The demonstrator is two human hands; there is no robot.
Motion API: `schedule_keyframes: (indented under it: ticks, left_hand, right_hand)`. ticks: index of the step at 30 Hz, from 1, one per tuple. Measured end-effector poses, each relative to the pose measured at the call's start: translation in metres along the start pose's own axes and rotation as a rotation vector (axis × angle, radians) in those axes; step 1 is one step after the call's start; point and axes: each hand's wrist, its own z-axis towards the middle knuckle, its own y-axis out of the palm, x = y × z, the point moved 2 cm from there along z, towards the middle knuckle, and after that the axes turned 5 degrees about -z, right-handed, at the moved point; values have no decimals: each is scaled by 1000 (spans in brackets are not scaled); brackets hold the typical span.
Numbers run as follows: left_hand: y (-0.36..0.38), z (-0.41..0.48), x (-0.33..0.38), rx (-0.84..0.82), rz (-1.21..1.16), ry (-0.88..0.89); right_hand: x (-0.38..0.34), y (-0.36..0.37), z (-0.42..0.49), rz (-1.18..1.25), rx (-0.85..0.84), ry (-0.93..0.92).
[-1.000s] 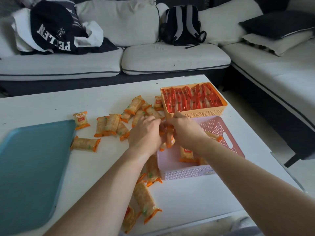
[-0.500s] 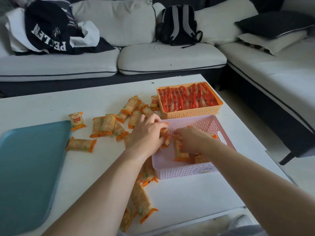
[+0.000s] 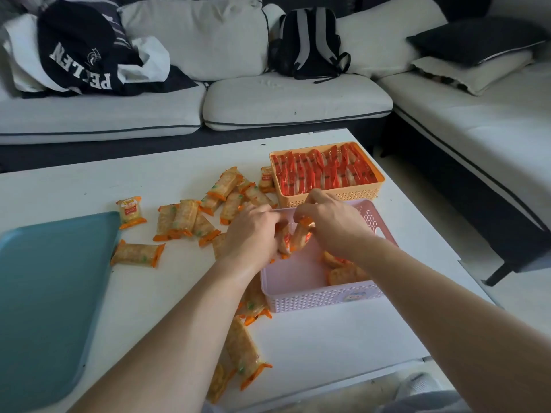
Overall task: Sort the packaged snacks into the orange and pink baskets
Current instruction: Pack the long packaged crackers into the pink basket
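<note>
The orange basket (image 3: 366,192) at the far right of the white table is packed with red snack packs (image 3: 325,171). In front of it stands the pink basket (image 3: 322,298), holding a few orange-edged cracker packs (image 3: 346,271) at its right side. My left hand (image 3: 252,232) and my right hand (image 3: 331,222) meet over the pink basket's left rear corner. Both pinch orange-edged cracker packs (image 3: 293,236) held upright between them. Several more cracker packs (image 3: 185,217) lie scattered on the table to the left, and others (image 3: 243,351) lie beneath my left forearm.
A teal tray (image 3: 44,296) covers the table's near left. One small square snack pack (image 3: 130,210) lies by its far corner. A white sofa with a black backpack (image 3: 307,44), dark clothing (image 3: 80,52) and cushions rings the table. The table's right edge runs close past both baskets.
My right hand has risen from inside the pink basket back to my left hand at the rim and taken hold of a pack there. My left hand has stayed nearly in place.
</note>
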Motion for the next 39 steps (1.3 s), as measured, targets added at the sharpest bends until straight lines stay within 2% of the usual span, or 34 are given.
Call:
schedule_keyframes:
  ticks: [4, 6, 10, 13, 16, 17, 19, 21, 25, 30, 35, 39]
  left_hand:
    - [-1, 0, 2, -6, -69, -39]
    - [-3, 0, 2, -10, -114, -66]
    - [-4, 0, 3, 5, -176, -100]
    - [-1, -1, 2, 10, -184, -82]
    - [2, 0, 3, 3, -144, -65]
    - [3, 0, 3, -8, -106, -63]
    - [4, 0, 3, -47, -39, -77]
    - [5, 0, 4, -77, 12, -90]
    - [1, -2, 14, -63, 86, -98]
    - [-2, -4, 21, -47, 136, -122]
    - [1, -3, 18, -34, 119, -138]
    - [2, -3, 18, -44, 129, -134]
  right_hand:
    - [-14, 7, -2, -74, 62, -21]
    - [-17, 12, -1, -11, 37, 34]
    - [-16, 20, 1, 219, 10, 162]
    - [-9, 18, 0, 493, -47, 282]
    - [-2, 10, -4, 748, -89, 360]
    - [3, 7, -5, 763, -90, 374]
    - [17, -2, -10, 640, -51, 392]
    - [32, -10, -16, 388, -17, 371]
    - [46, 8, -29, -77, -237, 243]
    - [45, 19, -35, -197, -312, 342]
    - [38, 3, -26, -363, -270, 298]
    - [35, 7, -29, -303, -473, 289]
